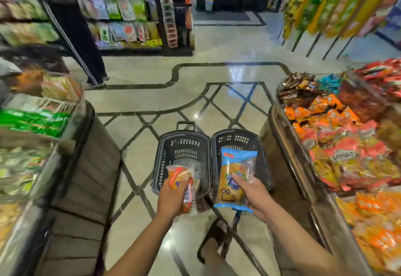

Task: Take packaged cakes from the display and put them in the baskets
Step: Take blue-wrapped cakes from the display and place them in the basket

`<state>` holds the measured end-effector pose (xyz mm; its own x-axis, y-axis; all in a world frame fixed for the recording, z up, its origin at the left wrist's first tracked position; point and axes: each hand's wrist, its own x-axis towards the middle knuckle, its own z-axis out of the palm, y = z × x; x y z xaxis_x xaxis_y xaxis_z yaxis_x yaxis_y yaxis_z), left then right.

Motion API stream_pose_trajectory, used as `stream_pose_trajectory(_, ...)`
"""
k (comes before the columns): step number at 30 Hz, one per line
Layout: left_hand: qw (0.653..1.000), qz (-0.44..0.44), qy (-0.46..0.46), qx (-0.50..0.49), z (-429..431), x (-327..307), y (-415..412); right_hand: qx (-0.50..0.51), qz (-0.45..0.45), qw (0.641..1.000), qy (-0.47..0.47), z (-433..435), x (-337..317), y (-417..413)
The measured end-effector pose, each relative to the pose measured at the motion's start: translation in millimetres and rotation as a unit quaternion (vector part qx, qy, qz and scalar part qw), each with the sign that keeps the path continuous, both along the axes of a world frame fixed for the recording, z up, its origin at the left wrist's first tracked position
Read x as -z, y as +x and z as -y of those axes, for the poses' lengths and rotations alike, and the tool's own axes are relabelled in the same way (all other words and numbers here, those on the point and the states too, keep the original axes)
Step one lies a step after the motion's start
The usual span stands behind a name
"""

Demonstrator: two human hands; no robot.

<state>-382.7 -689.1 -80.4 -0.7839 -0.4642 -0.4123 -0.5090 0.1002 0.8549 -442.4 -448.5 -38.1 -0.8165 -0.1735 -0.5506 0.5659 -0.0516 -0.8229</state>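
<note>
Two black plastic baskets stand side by side on the floor, the left basket (184, 145) and the right basket (238, 140). My left hand (172, 197) grips a small cake in an orange-and-clear wrapper (181, 178) above the near end of the left basket. My right hand (252, 193) holds a larger cake in a blue-edged clear packet (233, 176) over the right basket, thumb on its front. Something lies low in the left basket, mostly hidden behind the orange cake.
A display bin (338, 141) heaped with orange and red snack packets stands at the right. Another display counter (71, 167) with packets is at the left. A person's legs (86, 54) stand by the far shelves. My sandalled foot (214, 238) is on the floor.
</note>
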Motion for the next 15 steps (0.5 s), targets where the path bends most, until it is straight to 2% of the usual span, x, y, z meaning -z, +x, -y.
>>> stream_pose_trajectory(6,0.999,0.017,-0.003,-0.046,42,5,-77,-0.061,0.009,0.998,0.005,55,34,-101)
stream_pose_trajectory(9,0.998,0.026,-0.018,-0.06,65,12,-119,-0.105,0.05,0.993,-0.005,80,60,-155)
stream_pose_trajectory(15,0.994,0.041,-0.014,-0.098,120,73,-180,-0.125,0.131,0.983,0.024,145,129,-231)
